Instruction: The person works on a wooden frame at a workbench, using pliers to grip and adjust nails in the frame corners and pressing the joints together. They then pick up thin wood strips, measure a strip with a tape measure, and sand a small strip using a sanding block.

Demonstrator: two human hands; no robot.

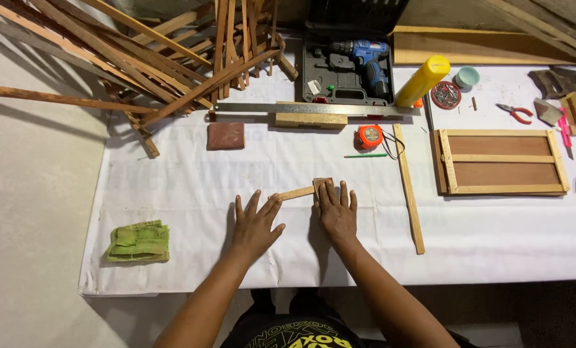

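A short wooden strip (297, 192) lies on the white-covered table (191, 193), with a small wooden block (321, 183) at its right end. My left hand (256, 225) rests flat on the table, fingers spread, fingertips touching the strip's left end. My right hand (337, 211) lies flat too, its fingertips on the small block. Neither hand grips anything.
A long thin slat (409, 190) lies to the right, beside a framed wooden panel (499, 161). Behind are an orange tape measure (369, 136), green pencil (365, 155), metal ruler (314, 109), drill case (349, 67), yellow bottle (422, 80), pliers (515, 113). Piled slats (172, 58) back left; green cloth (138, 242) front left.
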